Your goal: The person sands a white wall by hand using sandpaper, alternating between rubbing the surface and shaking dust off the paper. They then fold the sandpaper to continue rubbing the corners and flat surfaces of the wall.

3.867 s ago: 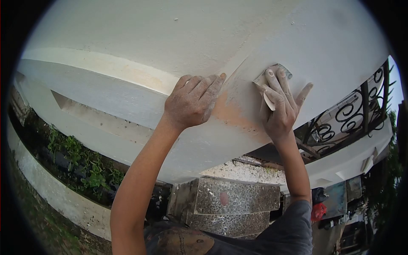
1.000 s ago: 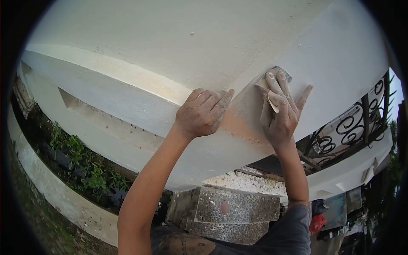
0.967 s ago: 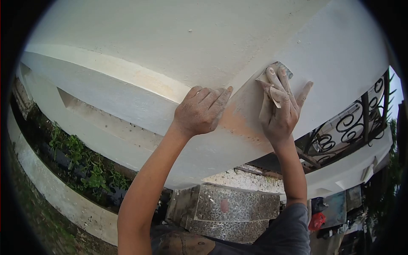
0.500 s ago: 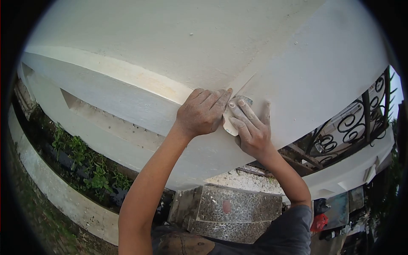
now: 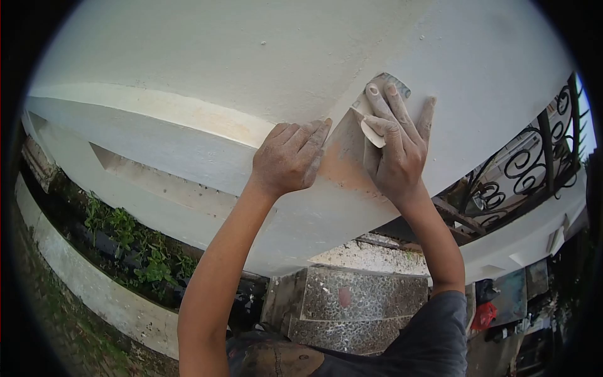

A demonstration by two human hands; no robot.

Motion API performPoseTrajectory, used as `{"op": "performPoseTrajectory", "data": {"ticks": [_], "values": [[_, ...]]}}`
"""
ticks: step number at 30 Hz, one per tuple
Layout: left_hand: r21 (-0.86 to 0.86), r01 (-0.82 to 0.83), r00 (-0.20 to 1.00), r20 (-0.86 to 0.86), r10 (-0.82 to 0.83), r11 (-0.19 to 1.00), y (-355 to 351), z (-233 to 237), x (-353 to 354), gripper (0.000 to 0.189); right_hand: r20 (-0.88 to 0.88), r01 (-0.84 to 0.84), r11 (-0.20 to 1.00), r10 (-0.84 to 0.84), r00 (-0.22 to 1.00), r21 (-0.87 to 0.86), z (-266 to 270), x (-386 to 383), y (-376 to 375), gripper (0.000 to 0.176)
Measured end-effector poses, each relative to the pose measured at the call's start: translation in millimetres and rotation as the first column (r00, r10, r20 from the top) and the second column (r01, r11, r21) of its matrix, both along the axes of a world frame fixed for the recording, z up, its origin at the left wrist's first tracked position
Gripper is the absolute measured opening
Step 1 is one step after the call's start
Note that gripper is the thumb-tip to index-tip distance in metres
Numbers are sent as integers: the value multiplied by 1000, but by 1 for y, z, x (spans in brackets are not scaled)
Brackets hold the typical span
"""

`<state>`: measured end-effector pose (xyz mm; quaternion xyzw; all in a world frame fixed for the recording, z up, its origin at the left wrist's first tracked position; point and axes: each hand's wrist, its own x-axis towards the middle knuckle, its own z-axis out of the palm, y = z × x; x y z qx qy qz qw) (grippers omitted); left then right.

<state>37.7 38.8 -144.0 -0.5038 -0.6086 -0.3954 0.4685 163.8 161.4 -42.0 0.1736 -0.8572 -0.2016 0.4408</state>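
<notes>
Two dusty hands work against a pale painted wall (image 5: 301, 56). Near the wall's corner edge, my left hand (image 5: 289, 154) is closed, its forefinger stretched out along the surface; what lies under its fingers, if anything, is hidden. My right hand (image 5: 402, 141) presses a thin, worn sheet, which looks like sandpaper (image 5: 373, 134), flat on the wall, with the fingers over it and the thumb bent across. The sheet's patterned end shows beyond the fingertips. Between the hands is a bare orange-brown patch (image 5: 345, 166) on the wall.
A black wrought-iron railing (image 5: 518, 164) stands at the right. Pebbled steps (image 5: 361, 301) lie below the wall. On the left, green plants (image 5: 151, 267) grow in a ditch beside a concrete curb (image 5: 94, 276). A red bag (image 5: 483, 315) sits at the lower right.
My right hand has slid up and to the right with the sheet, away from my left hand. The orange-brown patch is now uncovered. My left hand has shifted slightly left.
</notes>
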Motion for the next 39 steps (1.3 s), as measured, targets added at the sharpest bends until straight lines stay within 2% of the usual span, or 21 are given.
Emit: {"op": "performPoseTrajectory", "data": {"ticks": [1, 3, 9, 11, 12, 15, 16, 18, 20, 22, 25, 26, 27, 28, 30, 31, 33, 35, 36, 37, 39], "values": [[4, 7, 1000, -3, -7, 1000, 1, 0, 0, 49, 28, 10, 1000, -10, 1000, -7, -12, 1, -2, 11], [11, 18, 1000, -10, -18, 1000, 1, 0, 0, 49, 279, -2, 997, -21, 960, 81, -41, 10, -2, 10], [-34, -6, 1000, -6, 6, 999, -1, -4, 0, 46, -147, -67, 994, 79, 986, 88, 16, 1, 32, 14], [-32, -13, 1000, -25, 12, 999, 0, -4, -1, 50, 30, 15, 1000, -15, 999, -4, -21, 19, 14, 16], [-31, -21, 999, -37, 20, 999, 0, -4, -2, 52, 200, 11, 1000, -15, 980, 24, -38, 23, 10, 17], [-24, -18, 999, -39, 17, 1000, 0, -4, -2, 52, 163, 8, 993, -28, 986, 117, -31, 27, 24, 15], [-29, -27, 999, -40, 26, 999, -1, -3, -3, 49, 53, 49, 996, -52, 997, 73, -10, 27, 21, 17], [-40, -30, 999, -32, 29, 999, -1, -4, -1, 44, -75, -6, 910, -28, 997, -416, -3, 24, 5, 21], [-31, -36, 999, -31, 36, 999, 1, -5, 0, 45, 27, 93, 995, -92, 995, -41, -13, 28, 14, 20], [-25, -46, 999, -26, 46, 999, 1, -3, 0, 45, 265, 34, 993, -64, 962, 117, -47, 31, 16, 15], [-34, -58, 998, -14, 58, 998, 0, -2, -1, 45, 79, 33, 993, -42, 996, 115, -18, 28, 24, 10], [-43, -57, 998, -11, 57, 997, 0, -3, -1, 45, 75, 30, 986, -18, 997, -166, -13, 28, 17, 10], [-55, -48, 999, -3, 48, 997, 1, -5, 0, 44, 31, -14, 899, 31, 999, -437, -7, 28, 9, 10], [-52, -49, 999, -12, 48, 997, 1, -8, 1, 44, -33, 9, 961, -19, 999, -277, -9, 27, 13, 12], [-31, -59, 997, -46, 58, 998, 2, -6, -2, 44, 40, 50, 999, -50, 998, -11, -30, 29, 18, 15], [-28, -49, 998, -37, 48, 998, 3, -5, -1, 44, 215, 26, 999, -31, 976, 25, -49, 32, 20, 14], [-23, -40, 999, -20, 40, 999, 3, -5, -1, 44, 266, 0, 993, -32, 963, 122, -53, 33, 30, 13], [-13, -59, 998, -38, 58, 998, 2, -4, -3, 47, 44, 45, 995, -49, 998, 87, -18, 31, 26, 13], [-12, -59, 997, -41, 58, 998, 3, -5, -2, 49, 48, 25, 979, -15, 999, -201, -15, 30, 14, 14], [-23, -54, 998, -33, 53, 998, 3, -6, -1, 47, 6, -36, 880, 44, 999, -474, -12, 29, 3, 14], [-31, -48, 999, -24, 48, 998, 2, -6, -1, 44, 5, 31, 999, -31, 1000, -8, -26, 28, 22, 11]]}}
